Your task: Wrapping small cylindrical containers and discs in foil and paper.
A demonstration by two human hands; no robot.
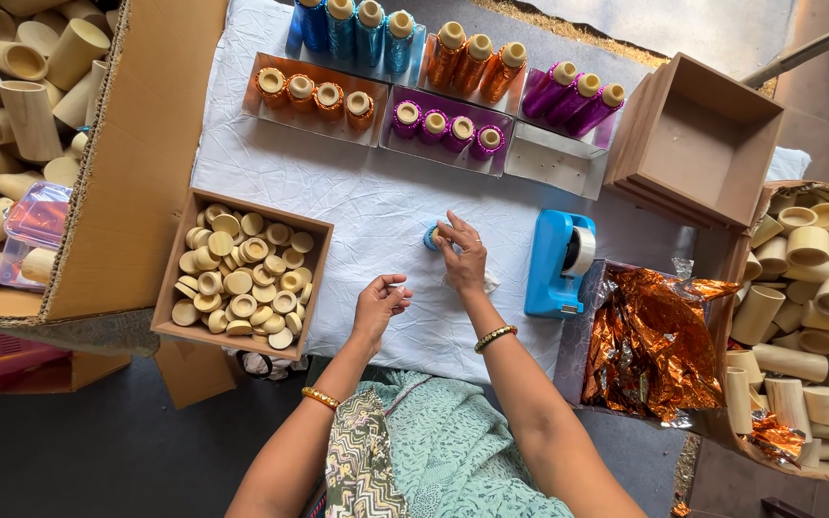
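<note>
Blue-wrapped piece (pixel 431 236) under right grip (pixel 462 257)

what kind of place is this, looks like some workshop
Probably a small craft or packing workshop. Cardboard boxes hold plain bamboo tube cups, a wooden tray holds round bamboo lids, and foil-wrapped blue, orange and purple containers sit in rows. A blue tape dispenser stands beside the right hand.

My right hand (pixel 462 257) pinches a small blue-wrapped piece (pixel 431 236) on the white cloth (pixel 357 192), mid-table. My left hand (pixel 378 302) holds a tiny pale scrap (pixel 396 286) just nearer.
</note>
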